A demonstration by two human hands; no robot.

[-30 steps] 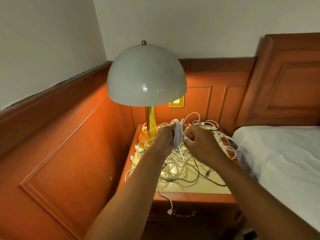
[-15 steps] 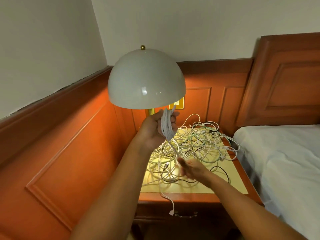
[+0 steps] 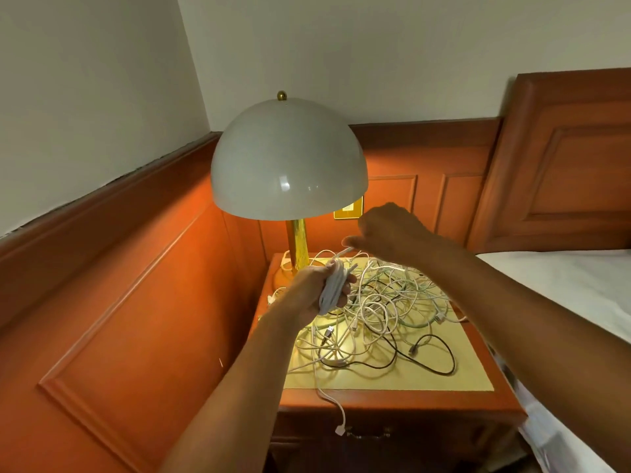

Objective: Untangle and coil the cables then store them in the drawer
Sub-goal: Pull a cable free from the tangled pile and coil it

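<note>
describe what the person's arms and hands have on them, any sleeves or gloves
Both arms are bare up to the frame's edge: no sleeves show. The left hand and right hand wear no gloves, and no watch, bracelet or ring is visible.

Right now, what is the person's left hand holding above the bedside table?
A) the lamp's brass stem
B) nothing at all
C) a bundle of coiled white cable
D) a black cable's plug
C: the left hand has its fingers curled round a bundle of coiled white cable, held above the cable tangle on the bedside table.
</note>
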